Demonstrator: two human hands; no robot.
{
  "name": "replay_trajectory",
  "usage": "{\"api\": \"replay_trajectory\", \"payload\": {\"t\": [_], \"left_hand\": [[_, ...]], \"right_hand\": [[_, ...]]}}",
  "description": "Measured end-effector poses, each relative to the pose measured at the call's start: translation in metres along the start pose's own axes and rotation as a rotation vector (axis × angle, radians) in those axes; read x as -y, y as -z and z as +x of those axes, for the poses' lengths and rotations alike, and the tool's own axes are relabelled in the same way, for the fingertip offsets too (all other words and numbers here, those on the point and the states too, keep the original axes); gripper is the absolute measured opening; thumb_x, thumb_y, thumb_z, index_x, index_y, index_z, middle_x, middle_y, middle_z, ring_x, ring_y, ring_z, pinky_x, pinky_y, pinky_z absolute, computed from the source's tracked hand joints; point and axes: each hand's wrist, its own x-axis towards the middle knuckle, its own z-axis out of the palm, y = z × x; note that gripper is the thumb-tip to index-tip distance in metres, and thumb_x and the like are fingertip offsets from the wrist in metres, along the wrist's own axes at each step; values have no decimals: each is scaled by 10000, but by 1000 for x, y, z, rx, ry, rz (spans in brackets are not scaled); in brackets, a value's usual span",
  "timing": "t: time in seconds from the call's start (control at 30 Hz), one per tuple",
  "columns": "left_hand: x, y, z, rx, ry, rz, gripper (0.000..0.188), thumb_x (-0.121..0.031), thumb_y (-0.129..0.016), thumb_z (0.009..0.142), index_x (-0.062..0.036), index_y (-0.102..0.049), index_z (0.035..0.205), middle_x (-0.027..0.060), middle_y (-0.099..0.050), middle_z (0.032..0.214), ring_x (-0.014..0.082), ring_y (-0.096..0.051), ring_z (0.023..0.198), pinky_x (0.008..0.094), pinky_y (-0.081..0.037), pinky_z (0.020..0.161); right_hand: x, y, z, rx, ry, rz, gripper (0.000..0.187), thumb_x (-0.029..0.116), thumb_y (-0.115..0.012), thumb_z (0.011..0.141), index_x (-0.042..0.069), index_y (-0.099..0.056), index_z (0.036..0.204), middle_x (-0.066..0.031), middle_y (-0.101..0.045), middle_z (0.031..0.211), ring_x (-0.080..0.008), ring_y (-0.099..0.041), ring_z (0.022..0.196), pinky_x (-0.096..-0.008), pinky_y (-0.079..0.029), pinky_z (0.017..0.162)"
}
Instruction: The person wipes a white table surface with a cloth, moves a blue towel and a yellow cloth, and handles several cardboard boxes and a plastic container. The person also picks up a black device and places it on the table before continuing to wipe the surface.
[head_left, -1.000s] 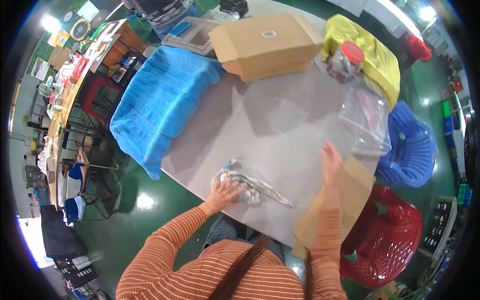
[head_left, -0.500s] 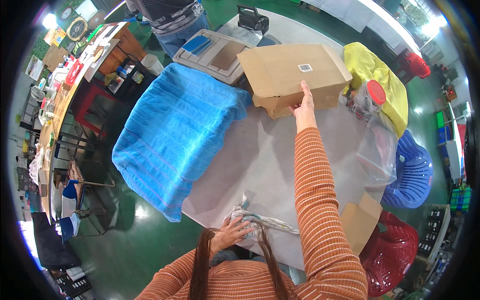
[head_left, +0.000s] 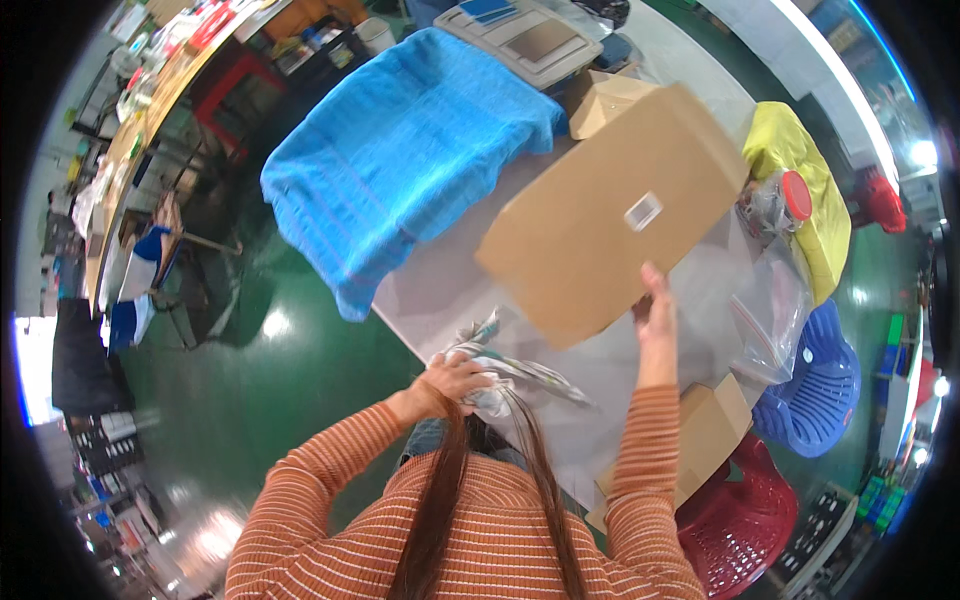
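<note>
My right hand [head_left: 655, 312] grips the lower right edge of a large brown cardboard piece [head_left: 610, 215] with a white label. The piece hangs tilted over the table, and its underside is hidden. Nearer to me, my left hand [head_left: 455, 378] is closed over a crumpled whitish patterned cloth [head_left: 535, 377] at the table's front left edge. Beyond the cardboard piece, partly covered by it, stands a smaller open cardboard box [head_left: 603, 103].
A blue towel [head_left: 410, 150] drapes over something at the table's left. A grey lidded bin [head_left: 525, 40] stands behind it. On the right are a red-lidded clear jar [head_left: 775, 205], yellow cloth [head_left: 800, 175], plastic bag [head_left: 770, 320], blue chair [head_left: 820, 380] and red chair [head_left: 745, 520].
My right hand has drawn the cardboard piece toward me and tilted it, uncovering the smaller box behind. My left hand has closed round the cloth. The view has turned.
</note>
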Motion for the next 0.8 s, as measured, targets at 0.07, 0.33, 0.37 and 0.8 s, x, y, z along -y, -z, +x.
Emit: {"api": "replay_trajectory", "payload": {"t": [0.07,0.33,0.37,0.8], "left_hand": [[-5,11,-38,92,34,-109,570,-383,-752,623,-261,-563,1147,4,-539,1181,250,-433,1153,476,-391,902],[-40,14,-170,95,507,-327,440,-311,-697,654,-204,-635,1076,19,-613,1076,238,-502,1049,390,-419,894],[-43,11,-181,71,540,-339,434,-301,-686,656,-196,-637,1074,27,-616,1067,239,-506,1039,381,-422,893],[-45,-14,-201,93,661,-369,459,-285,-678,657,-109,-635,1080,114,-628,1038,286,-552,982,370,-438,894]], "right_hand": [[-39,12,-35,-20,-127,-68,719,193,-751,703,110,-361,1302,-52,-561,1117,-191,-561,1000,-349,-487,778],[-161,-50,-83,51,-276,-59,884,187,-778,696,70,-219,1370,-132,-462,1250,-226,-478,1130,-410,-417,913],[-170,-57,-80,63,-227,-74,904,192,-782,693,57,-205,1375,-141,-447,1264,-241,-463,1146,-407,-392,941],[-103,-28,-87,125,-21,-1192,823,512,-623,772,33,-319,1369,-275,-345,1369,-376,-326,1291,-434,-323,1032]]}}
